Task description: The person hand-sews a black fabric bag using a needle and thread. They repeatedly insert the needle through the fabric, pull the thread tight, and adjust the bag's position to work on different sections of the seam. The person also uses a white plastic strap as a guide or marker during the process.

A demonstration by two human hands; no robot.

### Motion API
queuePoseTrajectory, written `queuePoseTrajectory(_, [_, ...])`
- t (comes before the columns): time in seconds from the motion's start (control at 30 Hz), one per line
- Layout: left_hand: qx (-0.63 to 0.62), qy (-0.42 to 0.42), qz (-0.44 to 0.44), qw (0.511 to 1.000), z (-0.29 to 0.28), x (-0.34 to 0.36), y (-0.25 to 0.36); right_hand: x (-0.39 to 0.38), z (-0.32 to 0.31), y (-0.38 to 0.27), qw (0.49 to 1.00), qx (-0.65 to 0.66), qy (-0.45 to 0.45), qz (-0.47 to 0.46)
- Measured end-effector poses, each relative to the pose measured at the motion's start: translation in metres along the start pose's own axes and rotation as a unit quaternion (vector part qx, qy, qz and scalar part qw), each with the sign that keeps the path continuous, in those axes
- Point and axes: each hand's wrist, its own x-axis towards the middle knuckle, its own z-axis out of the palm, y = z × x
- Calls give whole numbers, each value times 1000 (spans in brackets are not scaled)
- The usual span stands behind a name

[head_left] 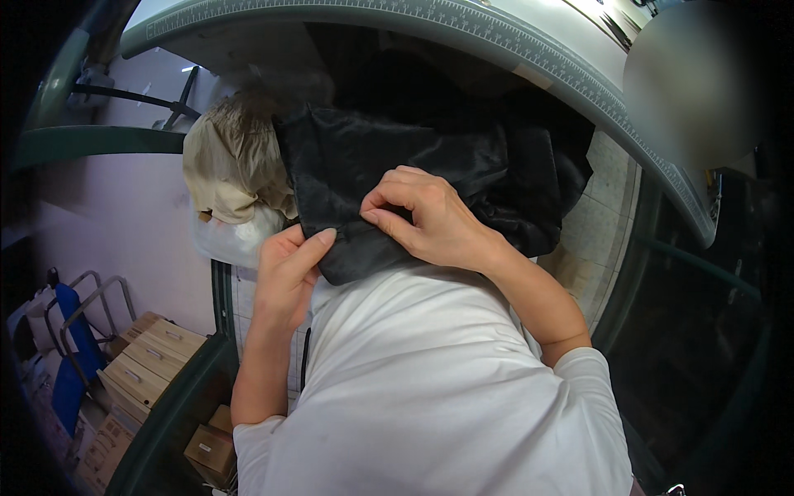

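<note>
A black garment (430, 165) of shiny dark fabric hangs bunched in front of my chest. My left hand (285, 277) grips its lower left edge, thumb pressed on the cloth. My right hand (430, 217) pinches the fabric near the middle of the lower hem, fingers curled over it. Both hands hold the same piece close to my white shirt (430, 388). A beige garment (231, 169) lies bunched just left of the black one, touching it.
A green-edged work table with a ruler strip (529, 50) curves across the top. Wooden drawer boxes (149, 360) and cardboard boxes (211, 450) stand at the lower left, beside a blue folded frame (74, 347). A tiled floor (600, 223) shows at right.
</note>
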Motion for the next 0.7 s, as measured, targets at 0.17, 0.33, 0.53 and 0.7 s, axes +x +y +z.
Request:
queuePoseTrajectory(0.17, [1,-17,1,1000,-1,10,-11,0,0,0,1000,-2,-4,-4])
queuePoseTrajectory(0.33, [27,-18,28,999,3,6,-4,1,-1,-4,1000,3,-14,6])
queuePoseTrajectory(0.53, [26,-24,39,999,1,3,-2,2,1,-10,1000,23,19,-5])
queuePoseTrajectory(0.7, [7,-28,47,998,-2,5,-8,0,6,-5,999,15,20,-34])
